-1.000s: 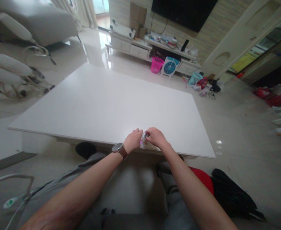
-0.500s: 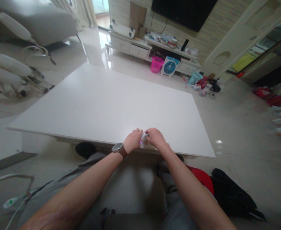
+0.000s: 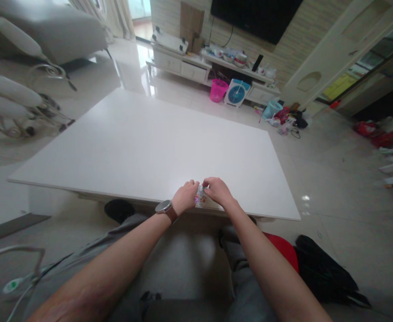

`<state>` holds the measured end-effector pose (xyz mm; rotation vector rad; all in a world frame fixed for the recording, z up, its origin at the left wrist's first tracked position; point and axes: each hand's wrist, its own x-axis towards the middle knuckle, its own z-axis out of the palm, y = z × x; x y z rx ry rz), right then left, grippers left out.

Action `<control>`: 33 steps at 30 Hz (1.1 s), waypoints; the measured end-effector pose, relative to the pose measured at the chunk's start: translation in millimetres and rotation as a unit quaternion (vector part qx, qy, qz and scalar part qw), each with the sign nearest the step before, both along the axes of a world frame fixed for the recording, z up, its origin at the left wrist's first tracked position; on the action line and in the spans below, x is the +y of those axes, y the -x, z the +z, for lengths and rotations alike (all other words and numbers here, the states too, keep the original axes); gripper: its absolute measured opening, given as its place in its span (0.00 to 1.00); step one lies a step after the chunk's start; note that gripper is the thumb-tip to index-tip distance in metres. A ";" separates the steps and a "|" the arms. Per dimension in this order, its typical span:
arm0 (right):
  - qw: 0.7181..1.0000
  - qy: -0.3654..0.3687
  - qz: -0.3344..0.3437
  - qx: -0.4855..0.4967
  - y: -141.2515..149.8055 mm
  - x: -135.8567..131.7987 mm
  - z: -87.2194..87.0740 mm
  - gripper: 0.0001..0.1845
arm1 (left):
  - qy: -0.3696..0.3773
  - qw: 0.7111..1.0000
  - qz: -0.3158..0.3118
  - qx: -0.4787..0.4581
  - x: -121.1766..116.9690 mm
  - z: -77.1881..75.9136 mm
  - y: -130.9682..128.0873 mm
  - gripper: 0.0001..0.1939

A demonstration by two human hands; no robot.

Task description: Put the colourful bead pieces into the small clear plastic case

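Note:
A small whitish, see-through-looking container with purple and brown print [image 3: 201,197] stands near the front edge of the white table [image 3: 149,147]. My left hand [image 3: 185,196], a watch on its wrist, is closed around the container's left side. At the upper right of it, my right hand [image 3: 217,189] has its thumb and fingers pinched together on the top. The fingers hide much of the container, and its exact kind is too small to make out.
Beyond the table are a TV cabinet [image 3: 169,60], a pink basket [image 3: 218,91] and a blue-and-white fan [image 3: 237,93]. White chairs [image 3: 15,89] stand at the left. A black bag [image 3: 327,273] lies on the floor at the right.
The right hand's fingers have shifted slightly at the container's top, so a little more of its print shows. The left hand keeps its hold.

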<state>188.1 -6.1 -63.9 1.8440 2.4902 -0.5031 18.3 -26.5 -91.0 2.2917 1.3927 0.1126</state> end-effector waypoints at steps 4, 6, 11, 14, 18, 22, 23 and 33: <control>1.000 -0.015 0.016 -0.015 3.6 -2.1 -3.0 0.11 | 0.005 1.000 0.002 -0.005 -0.3 2.2 -0.3 0.15; 0.999 -0.020 0.022 -0.018 5.1 -2.9 -3.7 0.11 | 0.003 1.000 0.002 -0.004 -0.4 3.1 -0.5 0.15; 0.999 -0.015 0.024 -0.025 7.9 -3.6 -4.6 0.11 | -0.003 1.000 -0.001 0.000 -0.1 3.1 -0.2 0.16; 0.999 -0.009 0.023 -0.029 9.3 -4.0 -6.2 0.12 | -0.002 1.000 -0.004 -0.001 0.3 2.0 -0.4 0.17; 0.999 -0.014 0.017 -0.029 10.0 -3.8 -8.5 0.13 | 0.002 1.000 -0.002 -0.004 0.3 2.4 -1.4 0.14; 1.000 -0.013 0.004 -0.008 6.7 -1.4 -6.9 0.12 | 0.002 1.000 -0.001 0.002 -0.4 3.8 -0.8 0.14; 1.000 -0.012 -0.001 -0.003 5.1 -0.7 -5.8 0.11 | 0.000 1.000 -0.002 0.004 -0.5 3.7 -0.5 0.14; 0.999 0.023 -0.021 -0.040 -0.1 -0.1 1.4 0.11 | -0.002 1.000 -0.002 0.006 0.6 0.0 -0.3 0.15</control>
